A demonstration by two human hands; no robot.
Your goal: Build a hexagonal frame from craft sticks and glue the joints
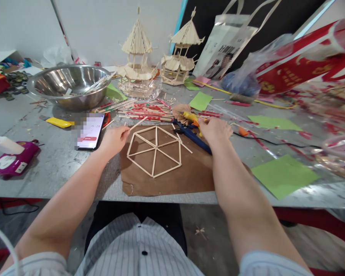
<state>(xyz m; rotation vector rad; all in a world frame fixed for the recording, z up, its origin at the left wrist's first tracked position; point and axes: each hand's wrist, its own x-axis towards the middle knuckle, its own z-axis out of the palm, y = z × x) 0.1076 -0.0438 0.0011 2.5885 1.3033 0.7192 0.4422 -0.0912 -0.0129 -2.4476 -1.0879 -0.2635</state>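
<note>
My left hand point(115, 140) is closed, pinching a thin wooden stick point(139, 122) that points up and to the right. Just right of it, a six-sided frame of glued wooden sticks point(156, 146) with spokes lies flat on a brown sheet point(143, 186). My right hand point(214, 128) is wrapped round a yellow glue gun point(190, 117), partly hidden by the fingers. Beneath that hand lie blue-handled pliers point(194, 138). Two loose sticks point(186, 146) rest by the frame's right corner.
Wrapped sticks point(146, 111) are piled behind the frame. Two stick-built pavilions point(138, 50) stand at the back beside a steel bowl point(70, 84). A phone point(91, 130) and a yellow cutter point(59, 122) lie left; green paper point(286, 176) lies right.
</note>
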